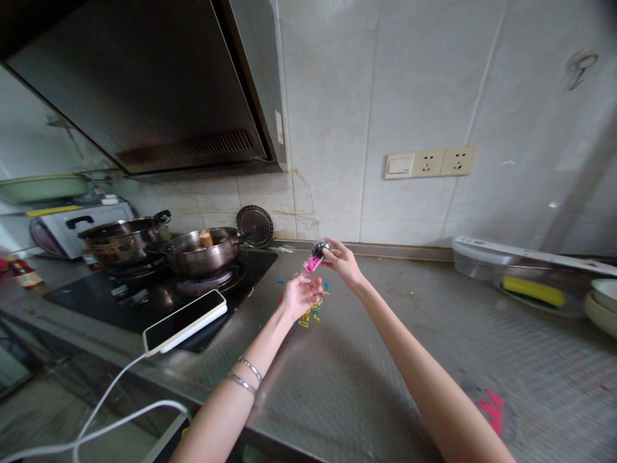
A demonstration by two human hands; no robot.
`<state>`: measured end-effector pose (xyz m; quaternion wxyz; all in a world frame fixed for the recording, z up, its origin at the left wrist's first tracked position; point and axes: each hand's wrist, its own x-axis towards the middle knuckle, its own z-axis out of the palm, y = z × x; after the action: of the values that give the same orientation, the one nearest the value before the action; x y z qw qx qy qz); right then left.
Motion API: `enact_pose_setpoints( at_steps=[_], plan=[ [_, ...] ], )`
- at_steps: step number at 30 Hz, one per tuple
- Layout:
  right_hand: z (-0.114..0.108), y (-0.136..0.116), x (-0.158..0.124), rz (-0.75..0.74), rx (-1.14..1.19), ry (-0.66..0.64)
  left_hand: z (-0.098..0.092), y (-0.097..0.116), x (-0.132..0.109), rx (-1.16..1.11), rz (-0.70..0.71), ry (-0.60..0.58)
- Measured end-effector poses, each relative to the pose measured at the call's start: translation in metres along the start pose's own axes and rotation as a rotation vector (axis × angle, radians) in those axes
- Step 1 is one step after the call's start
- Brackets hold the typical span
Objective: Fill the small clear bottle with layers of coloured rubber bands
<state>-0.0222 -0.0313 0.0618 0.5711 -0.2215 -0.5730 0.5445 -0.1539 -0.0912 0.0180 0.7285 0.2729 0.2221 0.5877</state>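
Note:
My left hand (299,296) is closed around the lower end of a small clear container (312,262) with pink contents, raised above the metal counter. At its upper end, the fingers of my right hand (339,260) grip a black, rounded part (320,249). Whether the black part and the container are joined cannot be made out. Small yellow, blue and red loops (308,316) lie scattered on the counter below and behind my left hand, which partly hides them.
Two steel pots (207,257) stand on the black stove (110,299) at left, with a cabled phone (186,321) on its front edge. At right are a clear box (482,260), a yellow sponge (533,291) and bowls (602,308). A range hood (144,77) hangs above.

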Motion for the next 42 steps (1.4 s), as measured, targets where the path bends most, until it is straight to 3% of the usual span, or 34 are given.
enact_pose_setpoints(
  at_steps=[11,20,24,27,29,35,42],
  plan=[
    [-0.005,-0.009,0.0,0.006,0.043,0.113,0.002,0.005,-0.001,-0.097,0.097,0.008],
    [-0.015,-0.01,0.004,-0.073,-0.007,0.177,-0.008,0.007,0.012,-0.021,0.174,0.214],
    [-0.021,-0.006,0.009,-0.186,-0.135,0.15,-0.019,0.011,0.014,0.226,0.195,0.374],
    [-0.021,-0.002,0.012,-0.219,-0.213,0.107,-0.025,0.011,0.015,0.399,0.202,0.403],
    [-0.019,-0.001,0.012,-0.244,-0.274,0.08,-0.027,0.011,0.016,0.349,0.165,0.401],
    [-0.005,-0.006,0.004,-0.323,-0.474,0.022,-0.023,0.011,0.019,-0.095,0.027,0.375],
    [0.009,-0.01,-0.005,-0.336,-0.561,-0.055,-0.022,0.009,0.02,-0.212,-0.006,0.405]
  ],
)
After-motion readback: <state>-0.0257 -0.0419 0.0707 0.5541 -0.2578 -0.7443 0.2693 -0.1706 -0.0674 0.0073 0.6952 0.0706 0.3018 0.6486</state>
